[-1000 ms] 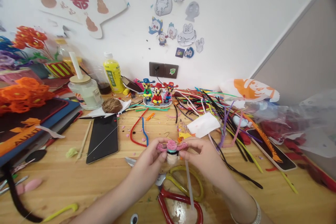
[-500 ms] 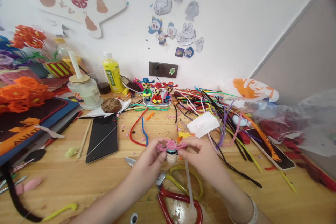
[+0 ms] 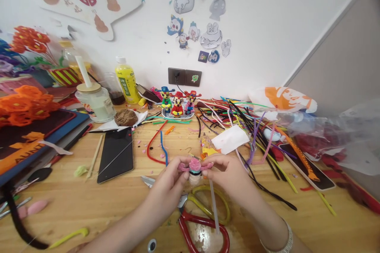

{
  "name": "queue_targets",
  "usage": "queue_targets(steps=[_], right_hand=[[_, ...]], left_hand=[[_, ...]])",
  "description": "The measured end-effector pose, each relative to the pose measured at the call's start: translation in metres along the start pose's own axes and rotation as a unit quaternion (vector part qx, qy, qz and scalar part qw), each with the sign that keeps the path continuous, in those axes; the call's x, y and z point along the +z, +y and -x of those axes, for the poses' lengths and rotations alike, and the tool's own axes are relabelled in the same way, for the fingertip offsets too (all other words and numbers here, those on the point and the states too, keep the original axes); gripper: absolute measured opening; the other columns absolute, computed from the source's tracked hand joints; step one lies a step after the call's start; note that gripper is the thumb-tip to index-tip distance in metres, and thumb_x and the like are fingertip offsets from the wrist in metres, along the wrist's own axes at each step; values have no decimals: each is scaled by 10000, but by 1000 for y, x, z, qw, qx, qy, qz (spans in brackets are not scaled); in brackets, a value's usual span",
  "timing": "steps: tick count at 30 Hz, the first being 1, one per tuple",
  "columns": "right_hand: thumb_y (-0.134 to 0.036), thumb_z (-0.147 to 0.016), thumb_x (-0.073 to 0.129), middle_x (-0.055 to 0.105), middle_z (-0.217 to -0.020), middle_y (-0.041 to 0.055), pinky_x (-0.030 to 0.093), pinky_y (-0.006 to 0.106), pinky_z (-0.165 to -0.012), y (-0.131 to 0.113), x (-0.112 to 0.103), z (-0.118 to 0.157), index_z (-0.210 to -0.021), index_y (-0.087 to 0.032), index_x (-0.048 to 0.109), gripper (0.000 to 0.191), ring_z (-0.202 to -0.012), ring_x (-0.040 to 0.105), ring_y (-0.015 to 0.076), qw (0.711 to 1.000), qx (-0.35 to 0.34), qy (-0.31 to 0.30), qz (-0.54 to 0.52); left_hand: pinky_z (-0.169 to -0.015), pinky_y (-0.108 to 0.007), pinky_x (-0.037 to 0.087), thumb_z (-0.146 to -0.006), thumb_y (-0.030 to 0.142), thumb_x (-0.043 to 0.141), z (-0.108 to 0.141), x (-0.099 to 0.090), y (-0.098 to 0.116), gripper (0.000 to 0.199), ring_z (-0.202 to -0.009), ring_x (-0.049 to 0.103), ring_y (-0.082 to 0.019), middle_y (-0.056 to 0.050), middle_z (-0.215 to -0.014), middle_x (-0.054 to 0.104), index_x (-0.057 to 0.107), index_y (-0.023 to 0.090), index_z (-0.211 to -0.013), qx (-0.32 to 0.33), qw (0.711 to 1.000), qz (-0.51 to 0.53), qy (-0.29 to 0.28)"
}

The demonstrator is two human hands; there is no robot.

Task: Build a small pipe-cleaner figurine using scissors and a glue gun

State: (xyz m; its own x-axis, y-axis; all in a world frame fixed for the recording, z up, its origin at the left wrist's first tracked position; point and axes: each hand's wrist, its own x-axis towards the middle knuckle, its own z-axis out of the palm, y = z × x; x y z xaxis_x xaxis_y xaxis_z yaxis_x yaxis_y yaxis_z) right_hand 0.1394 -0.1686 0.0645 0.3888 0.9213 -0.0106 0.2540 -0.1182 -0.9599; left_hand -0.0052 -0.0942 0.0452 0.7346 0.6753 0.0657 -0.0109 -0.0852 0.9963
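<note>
Between my two hands is a small doll head with a pink winged hat (image 3: 195, 165), a black-and-teal band and a pale lower part. My left hand (image 3: 170, 176) pinches the hat's left wing between thumb and fingers. On the other side my right hand (image 3: 224, 172) pinches the right wing. Just beneath lie large scissors (image 3: 187, 225) with red and yellow handles, and a translucent white stick (image 3: 214, 209) crosses them. A googly eye (image 3: 152, 245) sits near the front edge. The yellow nozzle end of what looks like a glue gun (image 3: 208, 150) rests beyond my right hand.
Three finished figurines (image 3: 177, 104) stand on a dish by the wall. Pipe cleaners (image 3: 234, 114) heap at the back right, beside a white paper piece (image 3: 230, 139) and a phone (image 3: 308, 168). Left are a black tablet (image 3: 116, 156), a lidded jar (image 3: 94, 102) and a yellow bottle (image 3: 127, 81).
Both hands keep their pinch on the hat wings, and the doll head tilts very slightly. The whole view has shifted a little; nothing on the table has moved.
</note>
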Motion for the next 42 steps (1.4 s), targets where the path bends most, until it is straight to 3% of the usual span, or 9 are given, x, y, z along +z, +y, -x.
queue_targets(steps=[15, 24, 32, 42], right_hand=[[-171, -610, 642, 676, -736, 40, 464, 299, -694, 6, -2, -4, -704, -144, 662, 100, -724, 605, 177, 999, 5, -12, -41], [-169, -590, 654, 674, -745, 40, 469, 298, -701, 7, -1, -3, -699, -142, 656, 113, -729, 608, 176, 998, 15, -12, -61], [-163, -600, 649, 674, -742, 32, 470, 294, -703, 6, -1, -2, -700, -153, 659, 101, -732, 609, 172, 998, 13, -13, -68], [-172, -603, 656, 672, -768, 43, 460, 307, -726, 8, 0, -2, -723, -148, 657, 123, -753, 603, 178, 996, 15, -30, -80]], left_hand=[[-837, -315, 392, -756, 234, 513, -3, -1, 2, 214, -1000, 521, -214, -64, -1005, 611, 515, 183, -964, -35, 996, 76, -28], [-792, -306, 406, -740, 224, 517, -4, 1, 1, 155, -910, 544, -202, -25, -815, 598, 522, 185, -890, -36, 998, 59, -3], [-780, -307, 416, -725, 236, 529, -3, 2, 5, 169, -918, 553, -206, -57, -910, 621, 517, 183, -885, -50, 996, 76, -4], [-769, -314, 421, -721, 235, 531, -2, 4, 3, 155, -855, 560, -197, -44, -845, 606, 514, 186, -867, -53, 996, 71, 11]])
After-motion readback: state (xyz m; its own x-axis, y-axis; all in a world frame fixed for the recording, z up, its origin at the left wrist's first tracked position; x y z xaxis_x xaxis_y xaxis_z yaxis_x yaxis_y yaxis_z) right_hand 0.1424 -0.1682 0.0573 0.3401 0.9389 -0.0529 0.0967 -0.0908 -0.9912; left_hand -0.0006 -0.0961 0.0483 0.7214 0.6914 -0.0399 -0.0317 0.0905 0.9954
